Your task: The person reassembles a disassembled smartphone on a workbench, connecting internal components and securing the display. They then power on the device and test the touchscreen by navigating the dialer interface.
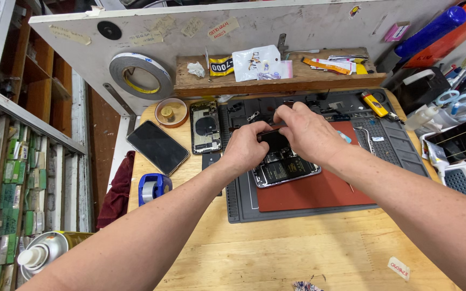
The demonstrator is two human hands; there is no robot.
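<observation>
— What's under the fingers?

— An opened smartphone with its back off, dark battery and circuit boards bare [286,170], lying on a rust-red work pad [319,191] on a grey silicone repair mat [395,145]. Both hands meet over its top end. The left hand [246,148] pinches a small black part at the phone's upper edge, fingers together on it; the right hand [304,129] arches just above, fingertips pressed to the same spot. Whether the right hand actually clamps the part or only steadies it, I cannot tell.

— How would it handle?

— Light and stiff in the frame, I'd judge, but fragile inside: thin cables and exposed boards. Best taken by the metal side rails, never by the innards.

— And around the grip?

— Left of the left hand, a second stripped phone chassis [205,127], then a black glass phone face-up [157,146]; nearer the person, a blue tape dispenser [154,187]. Beyond the fingers, a wooden shelf [276,83]. Right of the right hand, metal tweezers [367,139] and a yellow tool [374,104].
</observation>
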